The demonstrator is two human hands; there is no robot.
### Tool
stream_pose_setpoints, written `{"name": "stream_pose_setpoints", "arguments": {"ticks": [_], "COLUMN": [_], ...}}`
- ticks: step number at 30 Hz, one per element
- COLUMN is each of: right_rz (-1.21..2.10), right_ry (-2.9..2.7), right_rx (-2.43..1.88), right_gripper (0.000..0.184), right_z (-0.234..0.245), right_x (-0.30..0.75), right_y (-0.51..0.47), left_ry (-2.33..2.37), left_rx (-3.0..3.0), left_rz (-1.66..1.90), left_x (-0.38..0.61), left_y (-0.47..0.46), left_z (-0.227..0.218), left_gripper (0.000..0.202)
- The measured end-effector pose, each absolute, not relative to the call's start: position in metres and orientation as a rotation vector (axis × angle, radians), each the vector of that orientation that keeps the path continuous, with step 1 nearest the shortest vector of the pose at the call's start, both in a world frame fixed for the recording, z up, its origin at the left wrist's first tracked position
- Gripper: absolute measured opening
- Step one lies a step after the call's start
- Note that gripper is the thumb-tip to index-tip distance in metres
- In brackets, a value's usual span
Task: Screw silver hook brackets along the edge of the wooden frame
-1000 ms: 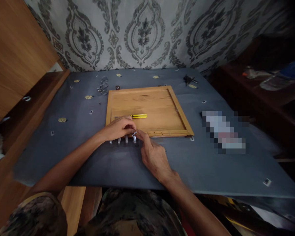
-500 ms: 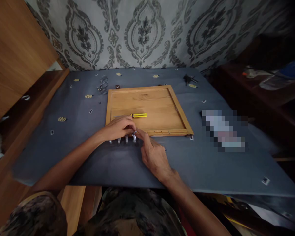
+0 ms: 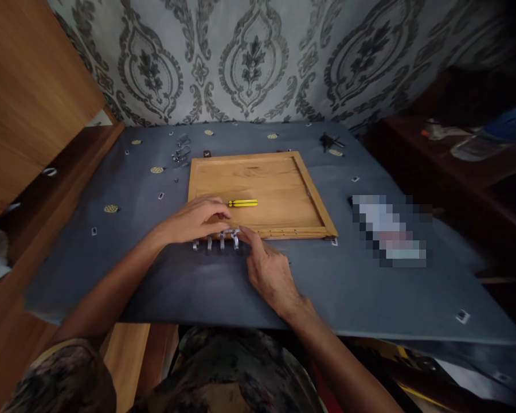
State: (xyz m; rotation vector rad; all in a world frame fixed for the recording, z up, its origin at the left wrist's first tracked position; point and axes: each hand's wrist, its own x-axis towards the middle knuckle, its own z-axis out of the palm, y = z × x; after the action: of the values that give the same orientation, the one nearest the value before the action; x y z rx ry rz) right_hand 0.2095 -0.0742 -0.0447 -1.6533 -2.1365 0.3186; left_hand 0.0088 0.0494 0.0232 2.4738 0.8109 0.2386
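A wooden framed panel (image 3: 279,231) lies on the cloth-covered table. Several silver metal hooks (image 3: 222,241) sit in a row along its near edge, toward the left. My right hand (image 3: 273,278) has its index fingertip pressed on the rightmost metal hook (image 3: 235,240), with the other fingers curled in. Over the panel's near left corner is my left hand (image 3: 193,219), thumb and fingers apart, just left of that hook; I see nothing held in it. Beyond the left fingers, a screwdriver with a yellow and black handle (image 3: 243,203) rests on the panel; its shaft is hidden.
Loose metal pieces (image 3: 181,150) lie beyond the panel's left corner. A dark object like a bunch of keys (image 3: 330,141) is at the back right. On the right lies a blurred-out flat object (image 3: 389,229). Wooden furniture (image 3: 30,86) borders the left side.
My left hand has drawn back to the left from the rightmost hook, and its fingers have spread. My right hand stays at the hook.
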Motion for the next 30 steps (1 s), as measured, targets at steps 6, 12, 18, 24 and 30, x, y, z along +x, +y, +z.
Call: {"name": "stream_pose_setpoints", "arguments": {"ticks": [6, 12, 18, 24, 30], "right_rz": [0.332, 0.295, 0.296, 0.288, 0.316], "right_ry": [-2.118, -2.122, -2.133, -2.128, -2.115], "right_rx": [-1.657, -1.655, -1.652, -1.626, -1.628], "right_gripper": [0.061, 0.059, 0.059, 0.060, 0.060], "right_z": [-0.044, -0.043, -0.043, -0.044, -0.044], "right_x": [0.209, 0.208, 0.208, 0.209, 0.210], "right_y": [-0.074, -0.074, -0.074, -0.074, -0.074], "left_ry": [1.027, 1.132, 1.155, 1.163, 1.160], "left_rx": [2.600, 2.592, 2.624, 2.580, 2.556], "left_rz": [0.137, 0.225, 0.262, 0.316, 0.353], "left_x": [0.013, 0.017, 0.024, 0.027, 0.027], "left_y": [0.018, 0.010, 0.007, 0.005, 0.007], "left_z": [0.014, 0.000, -0.004, -0.009, -0.011], "left_gripper": [0.038, 0.043, 0.042, 0.038, 0.037]}}
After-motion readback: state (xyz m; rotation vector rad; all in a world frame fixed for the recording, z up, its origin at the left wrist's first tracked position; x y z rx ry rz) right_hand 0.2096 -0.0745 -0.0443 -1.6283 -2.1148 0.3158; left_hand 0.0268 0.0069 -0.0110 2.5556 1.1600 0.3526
